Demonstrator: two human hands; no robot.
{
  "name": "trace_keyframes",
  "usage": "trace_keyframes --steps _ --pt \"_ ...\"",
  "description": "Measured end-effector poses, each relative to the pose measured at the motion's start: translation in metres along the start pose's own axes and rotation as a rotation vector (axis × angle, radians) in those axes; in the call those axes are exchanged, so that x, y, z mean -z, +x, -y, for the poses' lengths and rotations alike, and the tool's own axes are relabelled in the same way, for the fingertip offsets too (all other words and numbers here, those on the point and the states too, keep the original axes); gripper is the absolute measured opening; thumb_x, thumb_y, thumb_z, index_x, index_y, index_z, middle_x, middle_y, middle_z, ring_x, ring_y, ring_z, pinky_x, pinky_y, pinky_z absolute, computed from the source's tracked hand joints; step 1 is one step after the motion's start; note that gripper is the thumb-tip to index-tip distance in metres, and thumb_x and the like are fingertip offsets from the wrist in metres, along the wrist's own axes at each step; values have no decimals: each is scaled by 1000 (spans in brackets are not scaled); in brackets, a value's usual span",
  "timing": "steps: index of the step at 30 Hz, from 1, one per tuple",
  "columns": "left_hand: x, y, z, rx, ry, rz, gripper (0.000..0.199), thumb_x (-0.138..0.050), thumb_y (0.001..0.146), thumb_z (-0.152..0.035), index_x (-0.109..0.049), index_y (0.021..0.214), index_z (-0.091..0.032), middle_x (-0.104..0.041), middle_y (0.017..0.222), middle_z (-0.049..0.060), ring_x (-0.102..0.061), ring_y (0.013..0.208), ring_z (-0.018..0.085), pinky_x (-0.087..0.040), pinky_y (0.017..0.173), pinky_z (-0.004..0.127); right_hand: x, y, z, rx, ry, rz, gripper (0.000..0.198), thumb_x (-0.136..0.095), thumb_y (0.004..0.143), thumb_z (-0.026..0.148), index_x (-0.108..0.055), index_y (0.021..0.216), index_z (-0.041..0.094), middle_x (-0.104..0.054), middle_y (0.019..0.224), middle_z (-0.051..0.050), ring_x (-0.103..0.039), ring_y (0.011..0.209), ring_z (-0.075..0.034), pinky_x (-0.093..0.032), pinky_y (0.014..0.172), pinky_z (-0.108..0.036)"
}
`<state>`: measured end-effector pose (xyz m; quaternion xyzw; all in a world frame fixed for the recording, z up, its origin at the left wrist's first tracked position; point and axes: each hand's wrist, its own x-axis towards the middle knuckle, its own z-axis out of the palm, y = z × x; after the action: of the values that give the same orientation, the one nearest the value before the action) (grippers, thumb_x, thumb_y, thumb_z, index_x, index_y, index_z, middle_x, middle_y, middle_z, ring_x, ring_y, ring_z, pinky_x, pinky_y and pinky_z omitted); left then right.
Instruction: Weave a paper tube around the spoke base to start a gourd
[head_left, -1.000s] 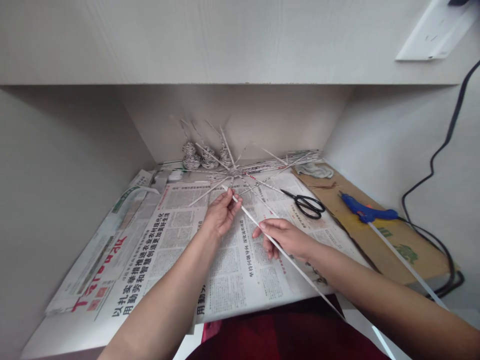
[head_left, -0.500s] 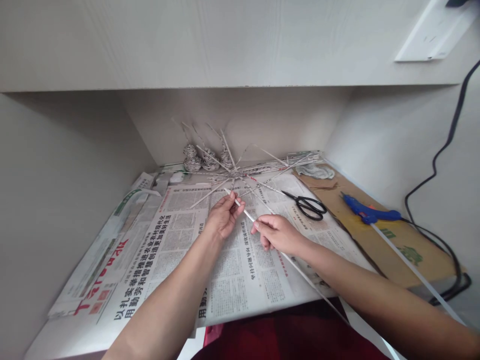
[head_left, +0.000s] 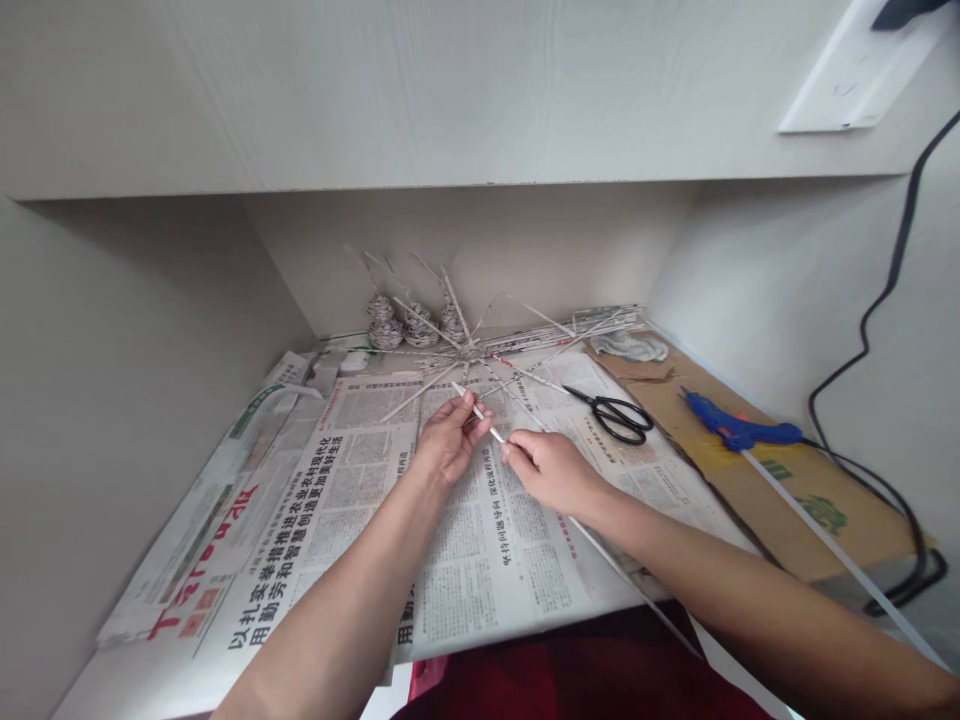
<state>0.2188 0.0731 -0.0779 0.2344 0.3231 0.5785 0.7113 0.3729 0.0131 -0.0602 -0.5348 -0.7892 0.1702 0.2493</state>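
Note:
My left hand [head_left: 453, 438] pinches a thin white rolled-paper stick [head_left: 491, 430] close to its pointed upper end. Lower down, my right hand [head_left: 551, 465] has its fingers closed round the same stick, whose long tail slants out beneath my right wrist toward the front edge. Just beyond the fingertips lies a star-shaped frame of paper sticks [head_left: 470, 352], its spokes spreading outward from a small woven centre. Black-handled scissors [head_left: 619, 417] rest to the right of my hands, their blades by one spoke. Both hands hover over spread newspaper [head_left: 480, 560].
Several gourd-shaped woven paper pieces [head_left: 384, 325] stand along the back wall. A bundle of paper sticks [head_left: 600, 322] and a crumpled cloth [head_left: 630, 346] lie at back right. A blue glue gun [head_left: 739, 425] rests on cardboard [head_left: 795, 490], its black cord [head_left: 870, 330] running up the right wall.
My right hand has slid slightly up along the stick, closer to my left hand. The left hand keeps its pinch, and the view has shifted a little.

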Motion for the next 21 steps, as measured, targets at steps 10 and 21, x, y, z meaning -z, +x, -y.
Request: trace_keyframes --steps 10,21 --pt "-1 0 -1 13 -14 -13 6 -58 79 -16 -60 78 -10 -60 68 4 -62 61 9 -55 57 17 -4 4 2 -83 174 57 31 -37 90 40 -57 76 21 -50 54 3 -45 51 -10 -27 51 -23" --pt "-4 -1 -16 -32 -87 -59 10 -55 82 -17 -61 77 -9 -59 65 3 -62 59 8 -55 55 14 18 -58 -4 -328 568 227 36 -34 89 49 -47 72 20 -44 50 4 -41 44 -10 -32 48 -23"
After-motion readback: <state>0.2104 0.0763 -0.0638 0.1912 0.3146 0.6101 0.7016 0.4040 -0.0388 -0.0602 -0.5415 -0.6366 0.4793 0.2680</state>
